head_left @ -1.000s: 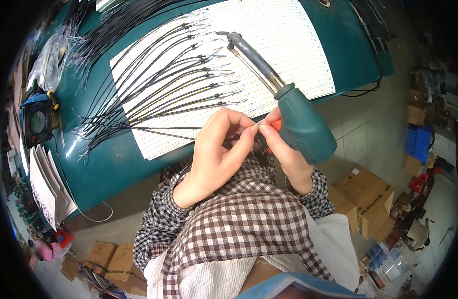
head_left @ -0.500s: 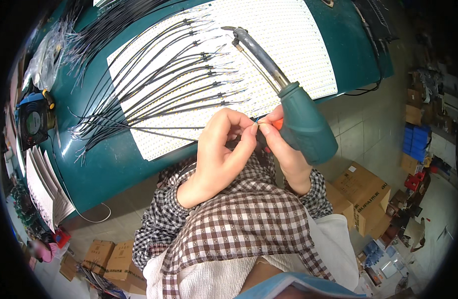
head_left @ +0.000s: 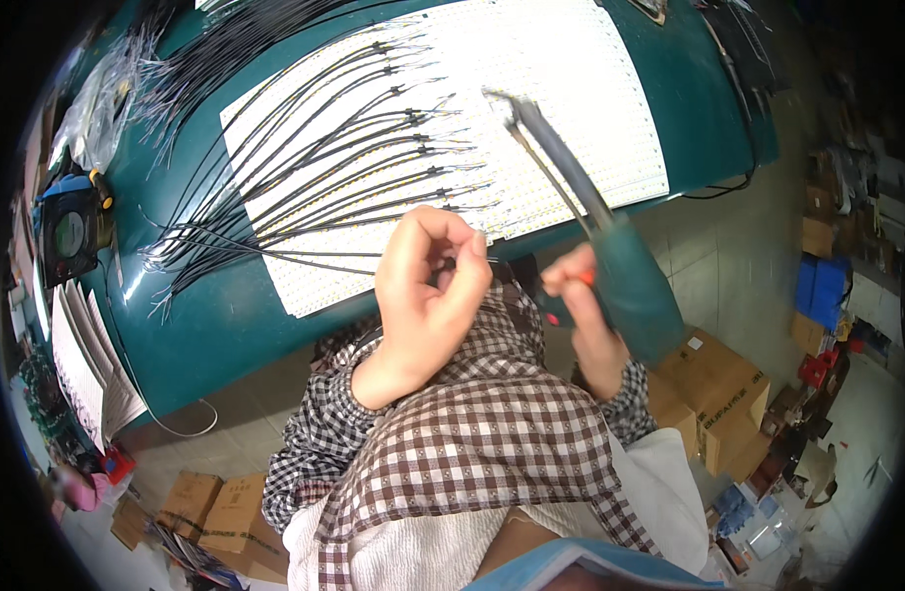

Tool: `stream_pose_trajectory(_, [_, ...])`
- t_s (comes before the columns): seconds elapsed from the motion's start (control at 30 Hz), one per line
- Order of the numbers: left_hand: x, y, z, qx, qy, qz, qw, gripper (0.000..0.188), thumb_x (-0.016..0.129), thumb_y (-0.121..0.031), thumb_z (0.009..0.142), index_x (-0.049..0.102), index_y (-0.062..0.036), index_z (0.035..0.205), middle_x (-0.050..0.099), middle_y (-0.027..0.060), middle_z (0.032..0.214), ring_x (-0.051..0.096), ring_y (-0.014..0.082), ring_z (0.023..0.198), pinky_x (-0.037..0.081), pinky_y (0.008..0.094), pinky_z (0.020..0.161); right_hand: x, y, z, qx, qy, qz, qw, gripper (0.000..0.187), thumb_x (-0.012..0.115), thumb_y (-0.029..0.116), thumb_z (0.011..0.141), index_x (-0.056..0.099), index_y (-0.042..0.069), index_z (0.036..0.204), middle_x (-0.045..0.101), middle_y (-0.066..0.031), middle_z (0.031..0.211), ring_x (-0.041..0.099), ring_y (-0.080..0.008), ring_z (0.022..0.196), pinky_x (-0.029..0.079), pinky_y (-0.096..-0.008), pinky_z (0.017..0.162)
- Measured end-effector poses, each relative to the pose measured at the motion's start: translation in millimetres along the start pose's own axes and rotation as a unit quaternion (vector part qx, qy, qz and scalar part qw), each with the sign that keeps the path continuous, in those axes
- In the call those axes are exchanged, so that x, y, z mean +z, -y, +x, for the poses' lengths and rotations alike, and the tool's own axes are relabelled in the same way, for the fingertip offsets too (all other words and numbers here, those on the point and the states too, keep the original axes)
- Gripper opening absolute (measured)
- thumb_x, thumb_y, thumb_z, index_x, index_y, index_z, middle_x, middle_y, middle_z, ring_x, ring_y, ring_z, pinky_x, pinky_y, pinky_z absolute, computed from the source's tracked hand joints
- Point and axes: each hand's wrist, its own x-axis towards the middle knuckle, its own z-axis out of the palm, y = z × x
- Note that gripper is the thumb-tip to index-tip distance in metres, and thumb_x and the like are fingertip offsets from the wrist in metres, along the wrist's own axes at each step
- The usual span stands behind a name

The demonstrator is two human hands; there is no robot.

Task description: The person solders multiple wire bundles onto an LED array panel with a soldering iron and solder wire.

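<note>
My left hand (head_left: 423,300) is closed, thumb and fingertips pinched on the end of a black cable (head_left: 324,260); thin wire ends poke out just past the fingers. My right hand (head_left: 592,340) grips a green soldering gun (head_left: 642,286) by its handle, near a red trigger. The gun's long metal barrel tilts up and left above a white board sheet (head_left: 600,108) covered in rows of small yellow dots. Motion blurs the gun's tip. Several black cables (head_left: 354,163) lie side by side over the sheet's left half, their stripped coloured wire ends to the right.
The sheet rests on a green table (head_left: 187,364). A dark bundle of cables (head_left: 216,64) and a clear plastic bag (head_left: 93,118) are at the far left. A black fan-like device (head_left: 70,236) stands by the left edge above stacked white boards (head_left: 88,364). Cardboard boxes (head_left: 713,384) sit on the floor right.
My right hand has moved right and down with the soldering gun, away from my left hand. The two hands' fingertips, close together before, are now apart. My left hand has shifted slightly left.
</note>
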Motion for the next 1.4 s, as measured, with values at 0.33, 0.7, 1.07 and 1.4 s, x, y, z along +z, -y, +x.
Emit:
stream_pose_trajectory(0.33, [-4, -2, 11, -0.003, 0.0, 0.046, 0.999, 0.009, 0.059, -0.001, 0.088, 0.051, -0.0027, 0.088, 0.051, -0.0028, 0.075, 0.044, 0.0021, 0.064, 0.036, 0.0172, 0.055, -47, -3, -59, -0.018, 0.092, -0.011, 0.996, 0.061, 0.072, 0.003, 0.077, 0.04, -0.006, 0.128, 0.068, -0.016, 0.092, 0.069, -0.024, 0.084, 0.055, -0.0337, 0.077])
stream_pose_trajectory(0.7, [-2, -1, 12, 0.006, 0.008, 0.087, 0.996, 0.008, 0.058, -0.001, 0.09, 0.051, -0.0028, 0.088, 0.05, -0.0036, 0.076, 0.042, 0.0013, 0.064, 0.035, 0.0173, 0.057, -45, -13, -67, 0.008, 0.069, -0.005, 0.998, 0.062, 0.072, -0.001, 0.075, 0.039, -0.008, 0.127, 0.067, -0.0189, 0.095, 0.069, -0.0252, 0.085, 0.056, -0.0357, 0.079])
stream_pose_trajectory(1.07, [-1, 7, 12, 0.035, -0.001, 0.091, 0.995, 0.01, 0.062, 0.0, 0.082, 0.053, -0.0015, 0.084, 0.055, 0.0019, 0.076, 0.049, 0.005, 0.063, 0.04, 0.0185, 0.053, -39, -10, -67, 0.009, 0.022, 0.024, 0.999, 0.054, 0.071, 0.0, 0.076, 0.045, -0.009, 0.122, 0.067, -0.0187, 0.095, 0.069, -0.025, 0.084, 0.057, -0.0355, 0.077])
stream_pose_trajectory(1.4, [5, 20, 13, 0.199, 0.012, 0.359, 0.912, 0.022, 0.068, 0.001, 0.068, 0.052, -0.0055, 0.081, 0.053, 0.0074, 0.081, 0.055, 0.024, 0.068, 0.045, 0.0333, 0.055, -41, -4, -75, 0.061, -0.086, 0.118, 0.987, 0.054, 0.071, 0.012, 0.082, 0.044, -0.008, 0.124, 0.064, -0.0196, 0.101, 0.065, -0.0298, 0.096, 0.056, -0.0397, 0.082])
